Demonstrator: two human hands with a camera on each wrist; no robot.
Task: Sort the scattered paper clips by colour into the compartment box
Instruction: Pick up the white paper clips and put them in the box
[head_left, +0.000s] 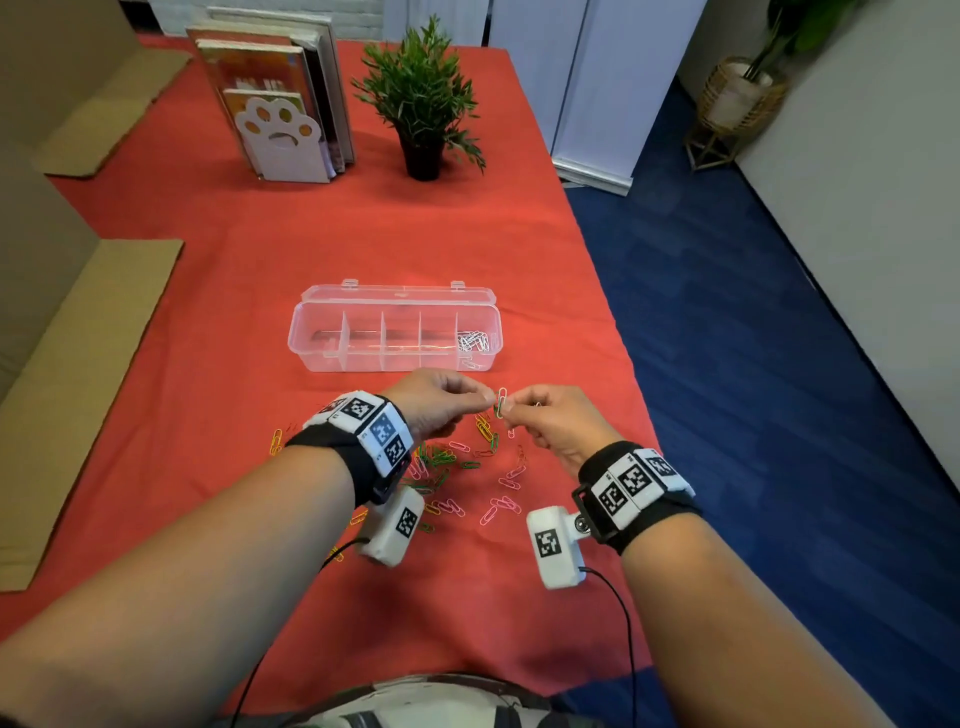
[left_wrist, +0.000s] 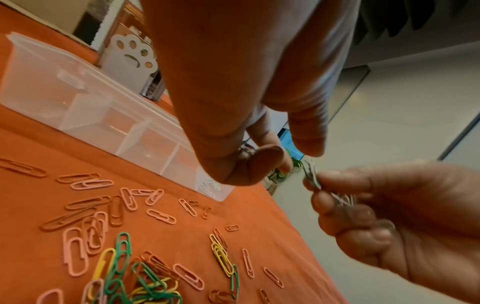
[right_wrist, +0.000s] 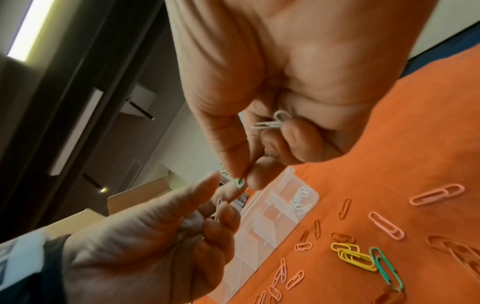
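Both hands were held above the desk (head_left: 218, 218), just in front of the clear compartment box (head_left: 311, 358), whose lid was folded back. The left hand (head_left: 434, 402) and the right hand (head_left: 558, 423) were brought together, fingertips nearly meeting. Between the thumb and forefinger of the right hand a green-and-white pair of clips (head_left: 501, 402) was pinched upright; in the right wrist view, further white clips (right_wrist: 272, 123) were seen tucked under the curled fingers of that same hand. The fingers of the left hand were curled with thumb against forefinger, and a few thin pale clips appeared to be held within them, though blur left this uncertain.

White paper clips (head_left: 474, 341) were seen lying in the rightmost compartment of the box; the other compartments showed only the red cloth through the plastic. Beneath and behind the hands, the scattered paper clips (head_left: 457, 467) in pink, green, yellow and orange were spread over the cloth, with a tangled green and yellow heap (left_wrist: 135, 288) under the left wrist.

Farther back on the desk, a potted plant (head_left: 423, 104) and a row of books behind a paw-shaped bookend (head_left: 278, 137) were seen.
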